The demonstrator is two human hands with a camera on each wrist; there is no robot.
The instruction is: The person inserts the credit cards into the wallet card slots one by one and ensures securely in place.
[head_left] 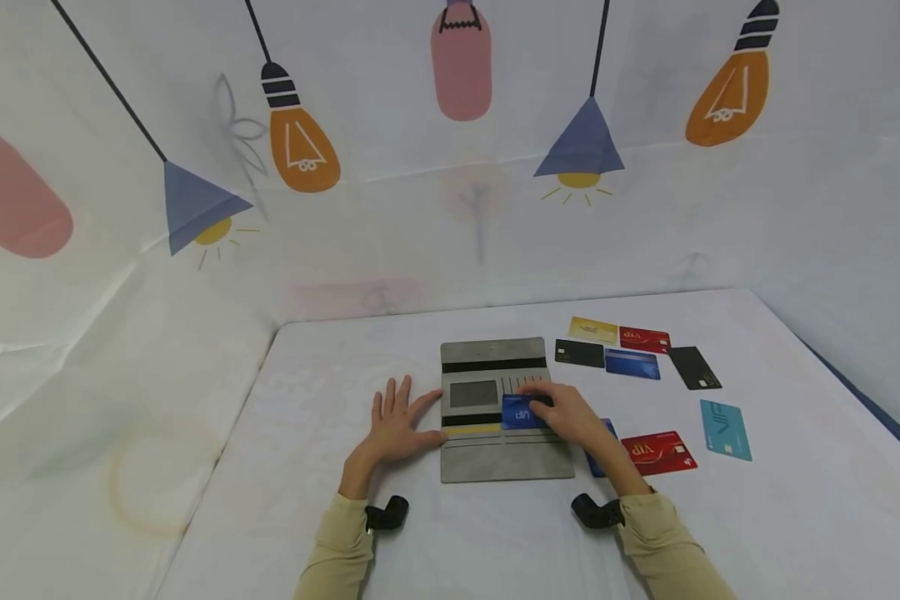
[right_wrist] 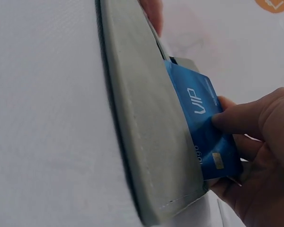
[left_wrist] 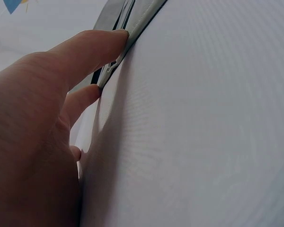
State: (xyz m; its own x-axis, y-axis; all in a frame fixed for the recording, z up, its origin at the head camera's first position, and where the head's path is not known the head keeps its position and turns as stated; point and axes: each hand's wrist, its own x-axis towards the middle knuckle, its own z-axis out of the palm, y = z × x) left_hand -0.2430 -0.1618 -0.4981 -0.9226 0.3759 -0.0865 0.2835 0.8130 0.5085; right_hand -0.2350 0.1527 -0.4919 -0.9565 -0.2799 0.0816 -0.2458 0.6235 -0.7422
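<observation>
I see an open grey wallet (head_left: 504,408) lying flat near the middle of the desk (head_left: 315,533). My right hand (head_left: 570,417) pinches a blue card (head_left: 521,412) marked VIP between thumb and fingers, with the card's far edge tucked at one of the wallet's slots. The right wrist view shows it plainly: the blue card (right_wrist: 203,127) sits against the wallet's (right_wrist: 146,142) inner face, my thumb on top of it and my fingers curled beneath.

My left hand (head_left: 393,425) lies flat at 9 o'clock from the wallet, fingers straight and spread, holding nothing. Its thumb reaches the wallet's left edge, and in the left wrist view the fingertips (left_wrist: 111,40) touch that edge (left_wrist: 132,19).

More cards lie loose on the desk. At 1 o'clock from the wallet I see a gold card (head_left: 593,330), a red card (head_left: 645,339), a black card (head_left: 580,353), another blue one (head_left: 633,364) and a second black card (head_left: 694,368). At 3 o'clock lies a teal card (head_left: 726,429), with a second red card (head_left: 660,452) just beside my right wrist.
</observation>
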